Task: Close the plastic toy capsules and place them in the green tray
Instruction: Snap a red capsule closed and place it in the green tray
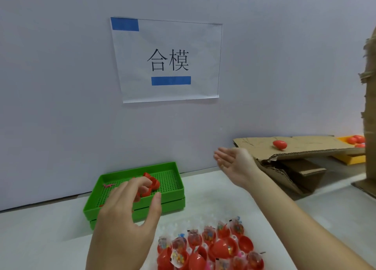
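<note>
- Capsules (149,185), red, lie in the green tray (171,200) near the table's back edge; the left hand (126,214) hovers over the tray's front wall, fingers loosely curled and spread just above them, gripping nothing that shows.
- Right hand (237,165) is held palm up, fingers straight and together, at the low end of the cardboard ramp (301,145), where one red capsule (280,144) sits.
- Paper sign (168,60) on the wall reads "合模".
- Open capsules (209,247) with toy packets crowd the table's front edge.
</note>
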{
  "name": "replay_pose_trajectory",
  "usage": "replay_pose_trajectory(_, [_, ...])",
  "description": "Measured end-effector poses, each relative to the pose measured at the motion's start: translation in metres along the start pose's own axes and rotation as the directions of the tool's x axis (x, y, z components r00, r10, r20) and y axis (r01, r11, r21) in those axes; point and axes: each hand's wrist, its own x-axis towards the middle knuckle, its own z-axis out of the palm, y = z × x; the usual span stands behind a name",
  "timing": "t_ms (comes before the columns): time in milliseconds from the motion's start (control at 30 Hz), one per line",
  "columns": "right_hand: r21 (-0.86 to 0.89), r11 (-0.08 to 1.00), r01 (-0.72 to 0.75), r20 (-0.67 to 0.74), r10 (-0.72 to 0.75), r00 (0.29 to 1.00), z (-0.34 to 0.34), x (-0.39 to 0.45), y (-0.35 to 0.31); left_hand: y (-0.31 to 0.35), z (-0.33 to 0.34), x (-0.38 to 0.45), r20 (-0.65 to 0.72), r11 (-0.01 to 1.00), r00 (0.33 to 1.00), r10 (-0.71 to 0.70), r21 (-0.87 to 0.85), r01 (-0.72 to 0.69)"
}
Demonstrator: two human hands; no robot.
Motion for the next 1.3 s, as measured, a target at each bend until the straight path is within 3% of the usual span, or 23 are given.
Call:
replay_pose_trajectory(100, [-0.384, 0.923, 0.014, 0.143, 0.044, 0.989, 0.004, -0.028, 0.003, -0.009, -0.008, 0.003, 0.144, 0.996, 0.986, -0.082, -0.01, 0.084])
replay_pose_trajectory(167, [-0.642, 0.76, 0.1, 0.24, 0.075, 0.968, 0.012, -0.046, 0.0, -0.016, -0.014, 0.004, 0.296, 0.987, 0.943, -0.153, 0.003, 0.159])
replay_pose_trajectory(233, [-0.819, 0.53, 0.218, 0.315, 0.099, 0.944, 0.021, -0.064, -0.003, -0.024, -0.019, 0.003, 0.435, 0.98, 0.879, -0.196, 0.066, 0.185])
replay_pose_trajectory(333, [-0.903, 0.225, 0.366, 0.4, 0.13, 0.907, 0.034, -0.087, -0.005, -0.031, -0.022, 0.002, 0.552, 0.975, 0.804, -0.224, 0.131, 0.181])
replay_pose_trajectory(467, [-0.878, 0.07, 0.473, 0.478, 0.153, 0.865, 0.041, -0.111, -0.001, -0.032, -0.021, -0.002, 0.657, 0.967, 0.711, -0.252, 0.155, 0.2])
replay_pose_trajectory(633, [-0.866, 0.004, 0.499, 0.492, 0.172, 0.853, 0.039, -0.125, 0.004, -0.034, -0.015, -0.007, 0.768, 0.961, 0.584, -0.264, 0.158, 0.227])
replay_pose_trajectory(733, [-0.868, -0.008, 0.497, 0.489, 0.169, 0.856, 0.038, -0.125, 0.005, -0.034, -0.01, -0.01, 0.793, 0.959, 0.547, -0.27, 0.17, 0.228])
replay_pose_trajectory(1300, [-0.844, -0.023, 0.535, 0.524, 0.175, 0.834, 0.031, -0.112, 0.015, -0.031, 0.001, -0.017, 0.806, 0.961, 0.526, -0.273, 0.205, 0.184])
